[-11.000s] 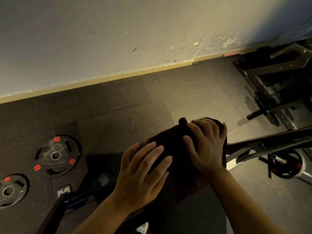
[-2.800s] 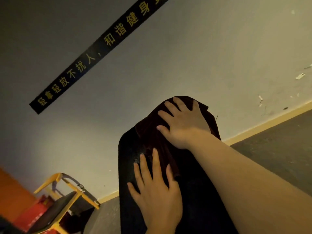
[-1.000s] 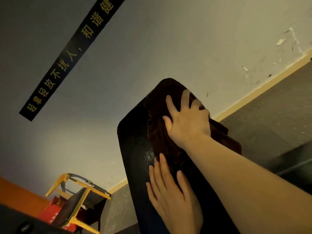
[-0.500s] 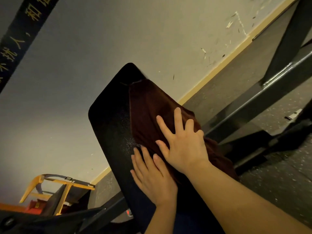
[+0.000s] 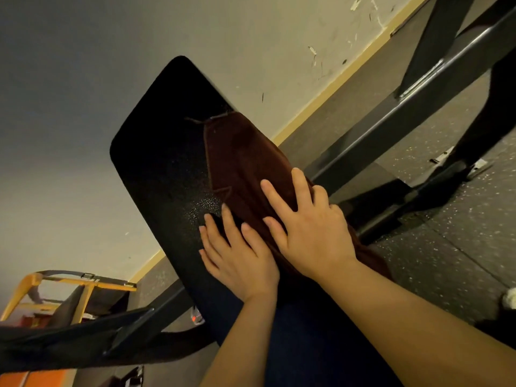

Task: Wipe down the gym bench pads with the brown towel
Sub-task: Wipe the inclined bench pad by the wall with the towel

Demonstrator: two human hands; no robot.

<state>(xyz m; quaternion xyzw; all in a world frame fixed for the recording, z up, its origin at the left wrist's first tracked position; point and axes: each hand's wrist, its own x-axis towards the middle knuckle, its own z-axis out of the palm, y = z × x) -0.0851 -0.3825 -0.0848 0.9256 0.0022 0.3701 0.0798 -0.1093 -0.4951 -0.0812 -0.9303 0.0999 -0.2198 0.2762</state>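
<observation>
Wall: pale grey painted wall, scuffed near its yellow skirting strip.
Floor: dark speckled rubber floor.
Frame: dark metal machine frame, crossing the floor behind the pad.
Pad: long black textured gym bench pad, tilted, rounded far end towards the wall.
Towel: brown terry towel, lying lengthwise on the pad's right half, its right edge draping over the side.
Chair: yellow-framed chair, lower left by the wall.
Right hand: right hand, flat with fingers spread, pressing the towel's near end.
Left hand: left hand, flat with straight fingers, on the bare pad just beside the towel, touching the right hand.
</observation>
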